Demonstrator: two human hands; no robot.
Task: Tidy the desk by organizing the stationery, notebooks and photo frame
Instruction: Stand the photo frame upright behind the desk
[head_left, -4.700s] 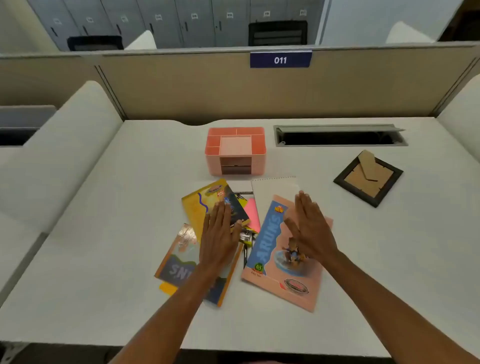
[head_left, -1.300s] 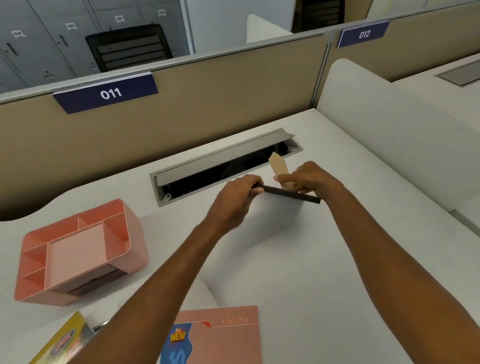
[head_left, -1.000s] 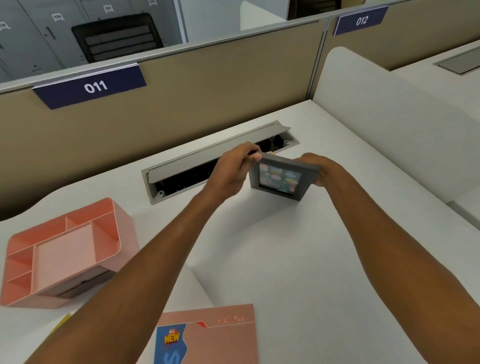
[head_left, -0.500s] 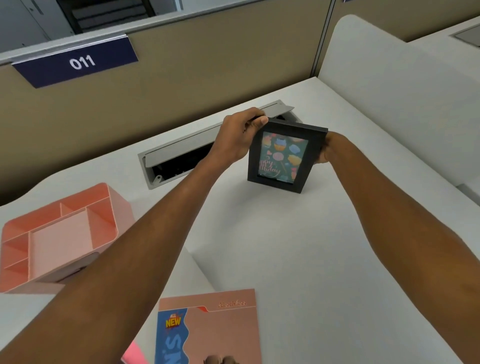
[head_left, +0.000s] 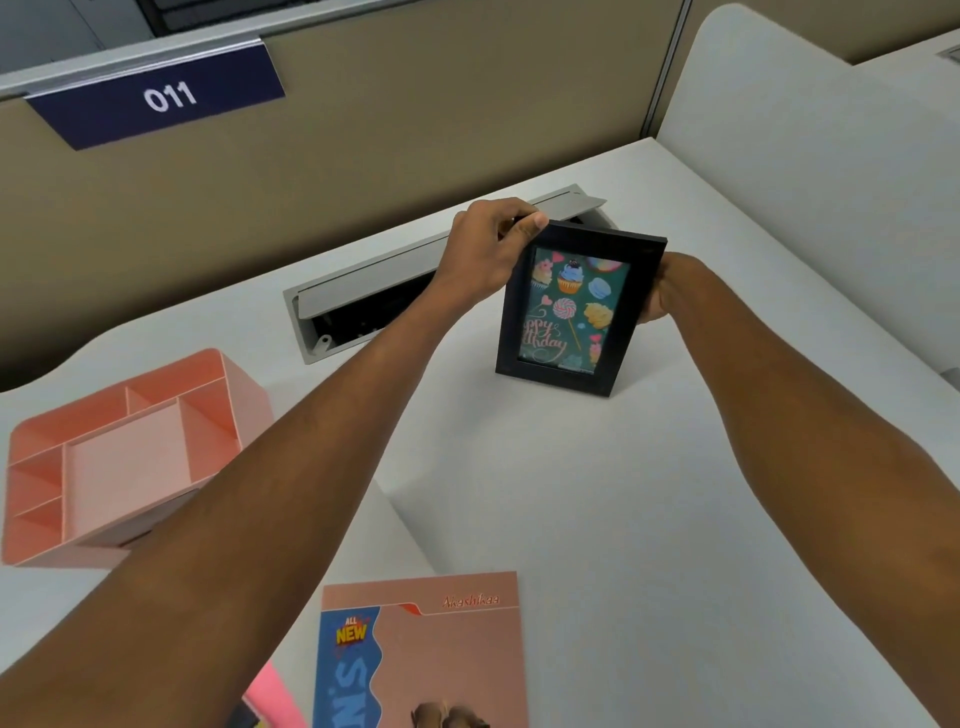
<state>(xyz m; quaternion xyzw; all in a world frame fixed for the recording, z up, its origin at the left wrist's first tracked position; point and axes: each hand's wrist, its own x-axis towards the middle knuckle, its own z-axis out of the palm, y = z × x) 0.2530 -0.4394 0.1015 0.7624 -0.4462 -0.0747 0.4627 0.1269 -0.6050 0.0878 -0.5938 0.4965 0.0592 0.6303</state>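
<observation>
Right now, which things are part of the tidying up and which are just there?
Part of the tidying:
photo frame, held by left hand and right hand
pink organizer
notebook

Just there:
cable tray
sign 011

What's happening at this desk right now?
A person is standing the black photo frame upright on the white desk, in front of the open cable tray. The left hand grips its top left corner, and the right hand holds its right edge. The pink organizer looks empty, and a pink notebook lies flat nearby, not yet put away.
</observation>
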